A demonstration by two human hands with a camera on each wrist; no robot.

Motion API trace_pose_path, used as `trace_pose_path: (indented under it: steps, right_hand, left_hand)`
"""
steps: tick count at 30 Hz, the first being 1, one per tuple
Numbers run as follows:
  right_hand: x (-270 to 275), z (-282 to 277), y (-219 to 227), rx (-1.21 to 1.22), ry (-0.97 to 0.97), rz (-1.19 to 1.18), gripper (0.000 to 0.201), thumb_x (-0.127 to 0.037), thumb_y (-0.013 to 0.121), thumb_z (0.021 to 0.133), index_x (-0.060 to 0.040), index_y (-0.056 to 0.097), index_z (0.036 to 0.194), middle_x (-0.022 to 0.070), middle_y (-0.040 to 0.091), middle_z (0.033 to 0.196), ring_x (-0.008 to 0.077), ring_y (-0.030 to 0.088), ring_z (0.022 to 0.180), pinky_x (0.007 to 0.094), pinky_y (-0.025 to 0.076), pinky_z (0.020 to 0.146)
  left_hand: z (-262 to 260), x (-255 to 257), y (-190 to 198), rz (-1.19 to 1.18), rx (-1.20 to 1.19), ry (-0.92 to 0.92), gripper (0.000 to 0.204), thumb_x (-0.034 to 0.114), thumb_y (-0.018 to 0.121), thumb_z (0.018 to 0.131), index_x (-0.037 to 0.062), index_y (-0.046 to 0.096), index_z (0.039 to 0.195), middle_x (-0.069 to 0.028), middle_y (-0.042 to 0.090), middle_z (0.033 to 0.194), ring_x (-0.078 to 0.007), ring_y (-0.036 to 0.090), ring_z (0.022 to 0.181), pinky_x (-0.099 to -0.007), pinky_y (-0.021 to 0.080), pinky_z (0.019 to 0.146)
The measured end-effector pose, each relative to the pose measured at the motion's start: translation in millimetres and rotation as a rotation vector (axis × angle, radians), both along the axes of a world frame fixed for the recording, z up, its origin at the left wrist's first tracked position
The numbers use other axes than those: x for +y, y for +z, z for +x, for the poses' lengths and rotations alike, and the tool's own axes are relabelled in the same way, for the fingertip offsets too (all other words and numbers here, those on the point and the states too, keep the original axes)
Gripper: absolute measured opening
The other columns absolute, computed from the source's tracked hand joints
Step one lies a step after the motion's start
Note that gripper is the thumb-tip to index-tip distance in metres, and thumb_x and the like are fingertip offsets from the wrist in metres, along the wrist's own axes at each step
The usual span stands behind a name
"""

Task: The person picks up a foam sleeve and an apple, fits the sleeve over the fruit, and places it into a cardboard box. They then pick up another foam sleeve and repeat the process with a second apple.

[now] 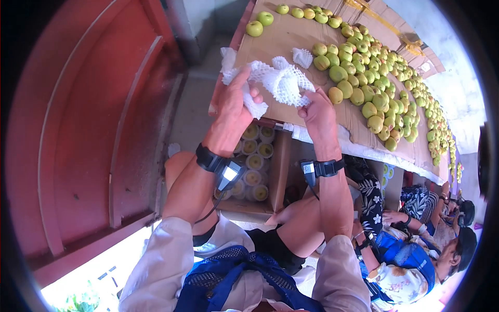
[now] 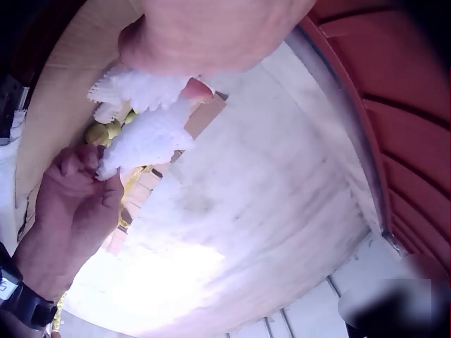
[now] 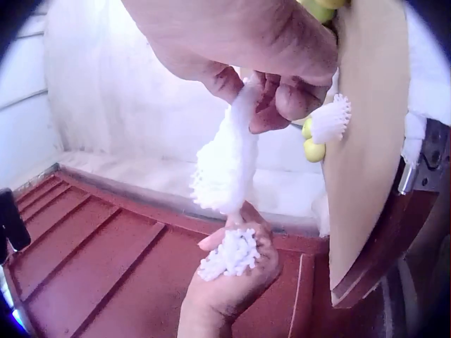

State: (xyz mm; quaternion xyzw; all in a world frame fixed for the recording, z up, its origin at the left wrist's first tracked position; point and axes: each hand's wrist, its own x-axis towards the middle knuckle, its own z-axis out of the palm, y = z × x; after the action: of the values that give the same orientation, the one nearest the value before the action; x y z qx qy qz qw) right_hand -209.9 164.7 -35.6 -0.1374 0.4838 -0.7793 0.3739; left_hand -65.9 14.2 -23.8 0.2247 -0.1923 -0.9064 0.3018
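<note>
Both hands are raised over the near left end of a cardboard-covered table. A white foam net sleeve stretches between them, bunched at its middle. My right hand pinches its right end between thumb and fingers, as the right wrist view also shows. My left hand grips more white foam netting, which sticks out on both sides of the palm. In the right wrist view a frilled end of netting pokes out of that hand. Another foam sleeve lies on the cardboard just beyond.
Many green-yellow apples spread along the table to the right, with a few at the far left. Below stands a cardboard box of fruit in foam nets. A red metal door rises at left; other people sit at right.
</note>
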Motion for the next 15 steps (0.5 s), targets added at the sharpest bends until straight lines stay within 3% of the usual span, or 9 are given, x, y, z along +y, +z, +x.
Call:
trace_pose_path:
  steps: [2,6,9,15]
  right_hand:
    - [-1.7,3.4,-3.8,0.013,0.021,0.051,0.021,-0.007,0.053,0.097,-0.0033,0.062,0.115,0.0036,0.065,0.091,0.0098,0.055,0.072,0.0236,0.039,0.057]
    - [-6.6,12.3,-6.5,0.057,0.076,0.102,0.023,-0.011,0.049,0.1,-0.0024,0.061,0.118,0.0043,0.065,0.09,0.0097,0.054,0.068,0.0228,0.039,0.054]
    - [-6.7,15.5,-8.9,0.008,0.115,0.167,0.023,-0.014,0.047,0.101,-0.0025,0.06,0.117,0.0041,0.061,0.085,0.0106,0.051,0.06,0.0229,0.036,0.05]
    - [4.6,-9.7,-6.7,-0.393,0.467,-0.066,0.018,-0.017,0.042,0.104,-0.0042,0.054,0.107,0.0021,0.048,0.069,0.0113,0.039,0.046,0.0241,0.031,0.043]
  left_hand:
    - [1.6,11.7,10.3,-0.035,-0.046,-0.031,0.019,0.022,0.063,0.101,0.0067,0.061,0.111,-0.0031,0.061,0.086,-0.0111,0.049,0.057,-0.0265,0.04,0.051]
    - [-3.8,24.7,-4.8,-0.194,0.013,-0.191,0.02,0.016,0.066,0.098,0.004,0.062,0.114,-0.0043,0.062,0.076,-0.0125,0.052,0.054,-0.0264,0.04,0.051]
    - [-4.1,27.1,-5.3,-0.331,0.001,-0.204,0.021,0.012,0.066,0.096,0.0033,0.064,0.115,-0.0036,0.064,0.08,-0.0113,0.053,0.055,-0.0258,0.04,0.049]
    - [-5.7,7.2,-6.1,-0.519,-0.187,0.118,0.02,0.006,0.066,0.095,0.0025,0.065,0.114,-0.0034,0.069,0.09,-0.0083,0.054,0.055,-0.0253,0.041,0.049]
